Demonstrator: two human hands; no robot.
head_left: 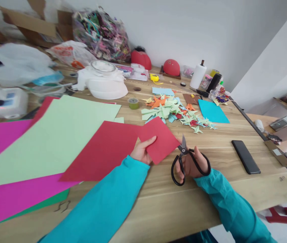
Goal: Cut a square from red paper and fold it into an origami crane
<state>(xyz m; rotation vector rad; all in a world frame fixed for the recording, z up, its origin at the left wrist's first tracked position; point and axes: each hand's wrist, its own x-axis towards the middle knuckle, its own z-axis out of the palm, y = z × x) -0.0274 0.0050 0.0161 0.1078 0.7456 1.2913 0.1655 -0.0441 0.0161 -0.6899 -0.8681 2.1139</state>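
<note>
My left hand (141,151) pinches a red paper square (161,139) just above the wooden table (173,202). My right hand (192,164) grips black-handled scissors (183,158), fingers through the loops; the short blades point up and touch the square's right corner. Left of the square lies a larger red sheet (103,152) on top of pale green (52,135) and magenta sheets (4,138). Both my arms wear teal sleeves.
A heap of small folded paper shapes (173,113) and a blue sheet (212,111) lie beyond my hands. A black phone (246,157) rests to the right. White bowls (103,81), plastic bags, a paper towel roll (198,76) and clutter line the far edge.
</note>
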